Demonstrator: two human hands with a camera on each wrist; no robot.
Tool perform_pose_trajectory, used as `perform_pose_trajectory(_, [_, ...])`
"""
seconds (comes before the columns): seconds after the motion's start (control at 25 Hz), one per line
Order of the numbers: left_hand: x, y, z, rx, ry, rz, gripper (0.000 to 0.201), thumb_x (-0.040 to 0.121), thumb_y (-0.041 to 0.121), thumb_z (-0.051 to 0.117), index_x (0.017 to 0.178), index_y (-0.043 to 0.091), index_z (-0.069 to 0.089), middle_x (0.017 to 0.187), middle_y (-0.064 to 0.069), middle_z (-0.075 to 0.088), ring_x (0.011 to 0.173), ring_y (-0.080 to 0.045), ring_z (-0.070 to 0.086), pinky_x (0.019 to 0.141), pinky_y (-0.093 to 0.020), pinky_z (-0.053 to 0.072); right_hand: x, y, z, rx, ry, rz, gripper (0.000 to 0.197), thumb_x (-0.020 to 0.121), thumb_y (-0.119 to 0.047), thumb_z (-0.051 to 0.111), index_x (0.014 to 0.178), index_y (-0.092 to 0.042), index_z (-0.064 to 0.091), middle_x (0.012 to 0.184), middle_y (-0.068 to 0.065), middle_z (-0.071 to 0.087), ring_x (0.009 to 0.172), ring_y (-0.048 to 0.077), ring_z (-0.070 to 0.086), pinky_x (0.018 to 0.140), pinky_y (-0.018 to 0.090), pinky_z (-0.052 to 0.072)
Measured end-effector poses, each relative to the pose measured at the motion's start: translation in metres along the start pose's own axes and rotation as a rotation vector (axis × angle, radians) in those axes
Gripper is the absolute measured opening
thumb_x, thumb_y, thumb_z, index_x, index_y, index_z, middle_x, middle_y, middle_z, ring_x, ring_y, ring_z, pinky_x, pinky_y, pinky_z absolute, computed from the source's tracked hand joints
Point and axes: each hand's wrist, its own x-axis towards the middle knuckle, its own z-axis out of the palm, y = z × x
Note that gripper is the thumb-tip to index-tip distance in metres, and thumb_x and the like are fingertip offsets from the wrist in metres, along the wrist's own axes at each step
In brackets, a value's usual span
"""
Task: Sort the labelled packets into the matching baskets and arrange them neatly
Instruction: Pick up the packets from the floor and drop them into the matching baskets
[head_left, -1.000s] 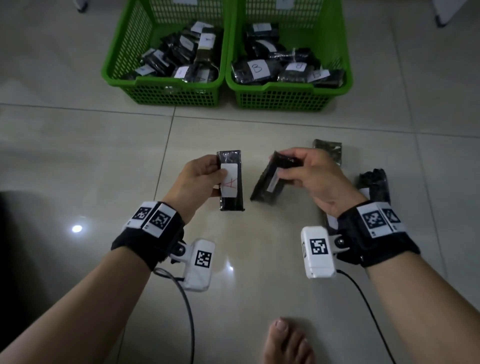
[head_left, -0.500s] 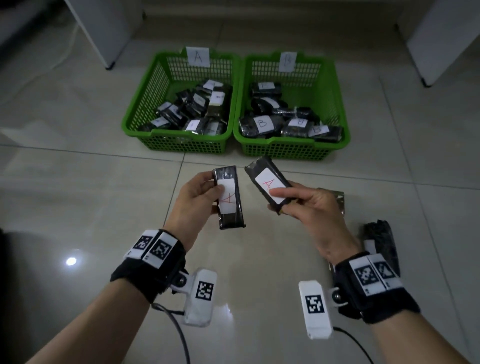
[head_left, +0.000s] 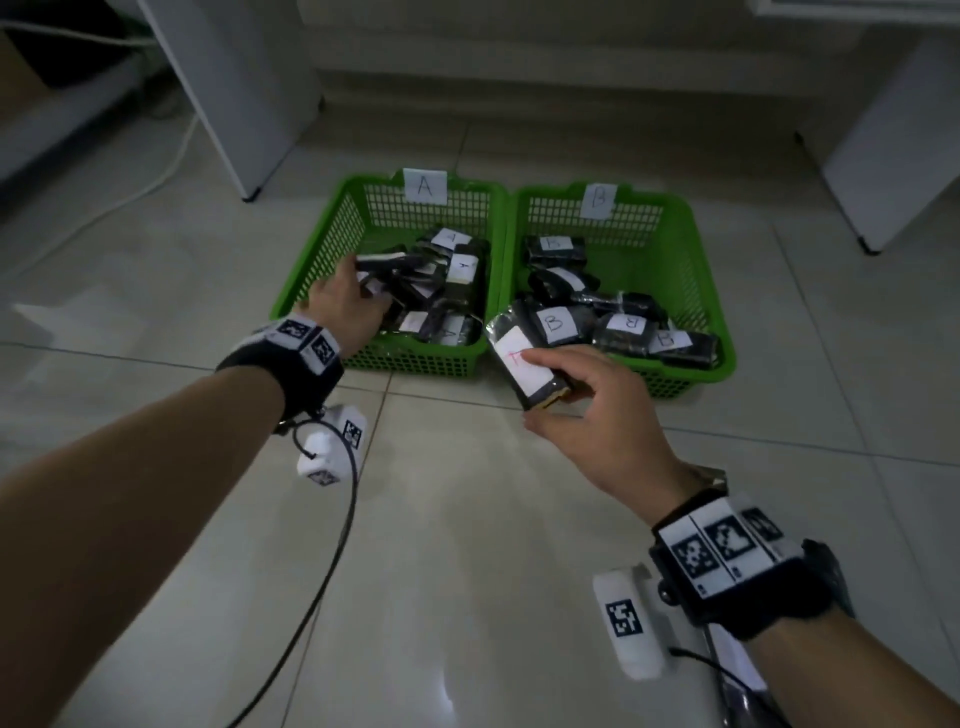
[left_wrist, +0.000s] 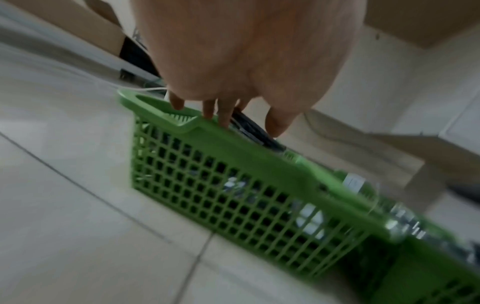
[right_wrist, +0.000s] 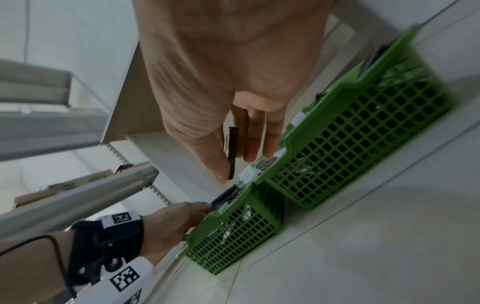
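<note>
The left hand (head_left: 347, 306) is over basket A (head_left: 311, 291), gripping a dark packet (head_left: 387, 262) above the packets already piled there. The right hand (head_left: 587, 415) pinches a second packet (head_left: 524, 364) between thumb and fingers. This packet carries a white label with a red mark that is partly covered by the thumb, so the letter cannot be read with certainty. It hangs in front of the near-left corner of basket B (head_left: 691, 291), close to the wall shared by the two baskets.

Risks from this position:
- Mis-sort. The right-hand packet is nearer basket B. If its label reads A, a release here would likely drop it in the wrong basket.
- Untidy pile. The contents of basket A lie at mixed angles. A packet dropped onto them may tilt or slide, leaving labels hidden.
- Collision. Both hands converging on basket A could knock a packet over the rim onto the floor (head_left: 467, 571).
</note>
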Motion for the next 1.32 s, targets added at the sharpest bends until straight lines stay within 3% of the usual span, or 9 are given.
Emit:
perform_pose_trajectory(0.16, [0.006, -0.021, 0.023, 0.25, -0.06, 0.002, 0.073, 0.097, 0.051, 0.03, 0.157, 0.017, 0.007, 0.152, -0.011, 0.039, 0.141, -0.033, 0.033, 0.114, -0.055, 0.018, 0.051, -0.013, 0.034, -0.176, -0.073, -0.108, 0.051, 0.083, -0.015, 0.08, 0.132, -0.02, 0.066, 0.12, -0.006, 0.065, 0.109, 0.008, 0.06, 0.099, 0.022, 0.046])
perform_pose_trajectory(0.4, [0.01, -0.024, 0.034, 0.368, 0.099, -0.017, 0.061, 0.091, 0.047, 0.033, 0.143, 0.015, 0.037, 0.131, -0.02, 0.044, 0.119, -0.039, 0.043, 0.102, -0.049, 0.034, 0.13, -0.013, 0.087, -0.385, -0.089, -0.11, 0.051, 0.092, -0.031, 0.069, 0.14, -0.019, 0.058, 0.126, 0.002, 0.064, 0.123, 0.021, 0.051, 0.105, 0.037, 0.041])
perform_pose_trajectory(0.52, [0.012, -0.026, 0.036, 0.35, 0.09, 0.019, 0.062, 0.091, 0.048, 0.031, 0.145, 0.016, 0.035, 0.138, -0.018, 0.042, 0.125, -0.038, 0.042, 0.106, -0.051, 0.031, 0.134, 0.001, 0.098, -0.709, -0.182, -0.04, 0.055, 0.098, -0.052, 0.049, 0.148, -0.028, 0.047, 0.152, 0.005, 0.045, 0.14, 0.029, 0.03, 0.112, 0.048, 0.027])
perform_pose_trajectory(0.6, [0.014, -0.029, 0.034, 0.288, 0.087, 0.062, 0.065, 0.093, 0.05, 0.03, 0.148, 0.017, 0.03, 0.147, -0.013, 0.037, 0.134, -0.034, 0.036, 0.111, -0.055, 0.025, 0.128, 0.005, 0.092, -0.67, -0.135, -0.028, 0.055, 0.1, -0.053, 0.043, 0.149, -0.029, 0.045, 0.159, 0.008, 0.034, 0.145, 0.031, 0.023, 0.116, 0.051, 0.023])
perform_pose_trajectory(0.76, [-0.003, -0.037, 0.03, 0.111, 0.183, 0.215, 0.064, 0.097, 0.05, 0.033, 0.151, 0.016, 0.027, 0.162, -0.007, 0.021, 0.151, -0.026, 0.011, 0.121, -0.054, 0.005, 0.069, 0.015, 0.055, -0.445, 0.119, -0.093, 0.043, 0.096, -0.042, 0.052, 0.128, -0.016, 0.063, 0.136, 0.005, 0.054, 0.129, 0.025, 0.042, 0.106, 0.049, 0.037])
perform_pose_trajectory(0.92, [-0.072, 0.003, 0.056, 0.049, 0.418, 0.595, 0.047, 0.094, 0.034, 0.05, 0.133, 0.009, 0.047, 0.143, -0.012, 0.043, 0.132, -0.032, 0.037, 0.109, -0.048, 0.026, -0.019, 0.044, 0.012, -0.361, 0.276, -0.098, 0.027, 0.09, -0.025, 0.064, 0.113, -0.012, 0.069, 0.127, 0.004, 0.06, 0.123, 0.024, 0.051, 0.102, 0.039, 0.036])
perform_pose_trajectory(1.12, [-0.155, 0.09, 0.119, -0.099, 0.187, 0.976, 0.03, 0.089, 0.02, 0.056, 0.116, 0.007, 0.06, 0.121, -0.012, 0.055, 0.109, -0.031, 0.051, 0.094, -0.042, 0.038, -0.091, 0.073, -0.058, -0.417, 0.448, 0.049, 0.023, 0.082, -0.015, 0.071, 0.104, -0.014, 0.067, 0.116, 0.0, 0.063, 0.114, 0.022, 0.055, 0.094, 0.035, 0.038])
perform_pose_trajectory(1.2, [-0.175, 0.114, 0.147, -0.088, -0.023, 1.093, 0.026, 0.087, 0.016, 0.056, 0.112, 0.008, 0.061, 0.118, -0.01, 0.056, 0.107, -0.03, 0.053, 0.092, -0.044, 0.044, -0.118, 0.085, -0.087, -0.487, 0.416, 0.255, 0.026, 0.08, -0.016, 0.071, 0.105, -0.017, 0.065, 0.116, 0.001, 0.061, 0.114, 0.025, 0.053, 0.094, 0.038, 0.04])
perform_pose_trajectory(1.32, [-0.195, 0.139, 0.184, 0.13, -0.288, 1.049, 0.044, 0.087, 0.026, 0.056, 0.13, 0.015, 0.05, 0.144, -0.01, 0.041, 0.132, -0.03, 0.04, 0.106, -0.049, 0.04, -0.156, 0.1, -0.12, -0.552, 0.29, 0.684, 0.041, 0.078, -0.031, 0.075, 0.115, -0.02, 0.059, 0.12, 0.005, 0.053, 0.117, 0.027, 0.048, 0.097, 0.046, 0.045])
